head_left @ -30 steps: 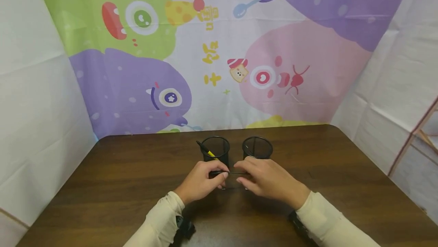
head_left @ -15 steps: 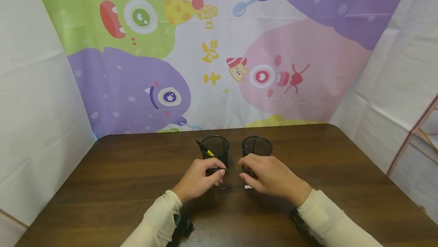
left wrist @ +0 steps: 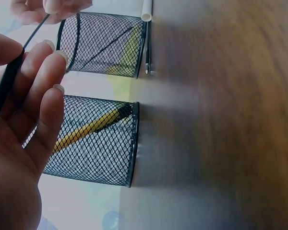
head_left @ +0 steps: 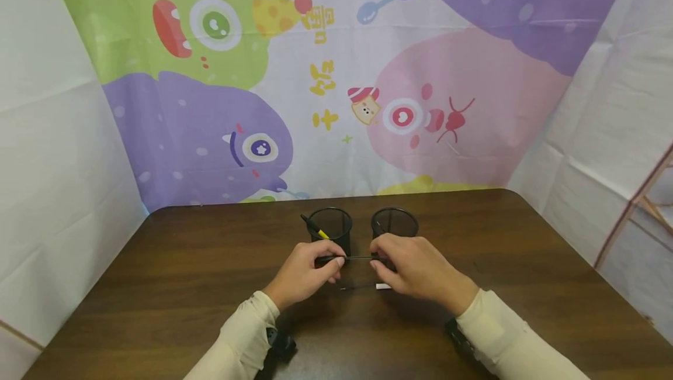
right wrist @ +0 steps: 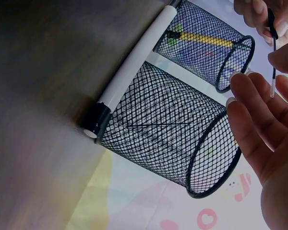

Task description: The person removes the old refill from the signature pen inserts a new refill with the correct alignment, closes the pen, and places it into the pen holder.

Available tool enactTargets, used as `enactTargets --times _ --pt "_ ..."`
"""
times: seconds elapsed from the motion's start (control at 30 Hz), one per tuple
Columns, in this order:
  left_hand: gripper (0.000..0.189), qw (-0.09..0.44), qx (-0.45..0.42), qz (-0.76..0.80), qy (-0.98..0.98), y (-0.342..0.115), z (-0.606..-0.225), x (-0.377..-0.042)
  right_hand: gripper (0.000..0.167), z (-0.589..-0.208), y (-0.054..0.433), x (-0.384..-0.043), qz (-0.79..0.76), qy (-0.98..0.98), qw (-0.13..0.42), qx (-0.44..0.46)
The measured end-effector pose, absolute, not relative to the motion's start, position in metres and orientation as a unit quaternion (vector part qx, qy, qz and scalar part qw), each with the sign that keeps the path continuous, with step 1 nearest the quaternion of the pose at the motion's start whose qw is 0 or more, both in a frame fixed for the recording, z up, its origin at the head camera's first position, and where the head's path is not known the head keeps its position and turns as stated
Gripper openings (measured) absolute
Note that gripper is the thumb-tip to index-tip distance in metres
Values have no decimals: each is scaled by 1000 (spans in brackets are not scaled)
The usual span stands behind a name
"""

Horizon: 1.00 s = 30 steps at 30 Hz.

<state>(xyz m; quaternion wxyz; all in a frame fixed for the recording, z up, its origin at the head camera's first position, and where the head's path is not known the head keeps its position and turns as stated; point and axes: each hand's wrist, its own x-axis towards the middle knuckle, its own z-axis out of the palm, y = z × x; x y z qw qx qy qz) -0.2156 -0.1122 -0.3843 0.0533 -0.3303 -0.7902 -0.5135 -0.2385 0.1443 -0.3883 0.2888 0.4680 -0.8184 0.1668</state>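
Observation:
My left hand (head_left: 304, 268) pinches a slim black pen piece (left wrist: 7, 84), which tapers towards a thin pen refill (head_left: 359, 258). The refill runs level across to my right hand (head_left: 412, 264), where thumb and fingertips close around its far part. Its pale end (right wrist: 272, 91) shows past the thumb in the right wrist view. Beneath the hands lies a white pen barrel (right wrist: 134, 60) with a black end; a thin dark rod with a metal tip (left wrist: 148, 64) lies beside or in its open end, I cannot tell which.
Two black mesh pen cups stand behind the hands. A black-and-yellow pen (head_left: 318, 230) leans in the left cup (head_left: 344, 216); a thin dark stick (right wrist: 158, 125) is in the right cup (head_left: 412, 222). The brown table (head_left: 210, 263) extends on both sides, with a printed cloth behind.
Both hands have risen slightly away from me with the refill between them. The right hand has shifted a little, uncovering more of the white barrel on the table.

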Motion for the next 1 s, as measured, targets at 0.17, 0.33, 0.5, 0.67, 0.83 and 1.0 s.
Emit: enactTargets --times 0.17,0.33,0.5,0.67,0.83,1.0 --pt "8 51 -330 -512 -791 -112 -386 -216 11 -390 145 -239 172 -814 293 471" --pt "9 52 -332 -511 -791 -111 -386 -216 8 -390 145 -239 173 -808 291 481" --pt "9 54 -335 -507 -792 -111 -385 -216 7 -389 145 -239 174 -809 285 483" --pt "9 46 -330 -503 -797 -112 -403 -229 7 -389 144 -239 177 -803 286 492" --pt "8 48 -336 -503 -795 -112 -413 -236 7 -389 143 -238 177 -797 287 501" --pt "6 44 -344 -506 -790 -113 -413 -236 2 -388 141 -237 171 -798 282 503"
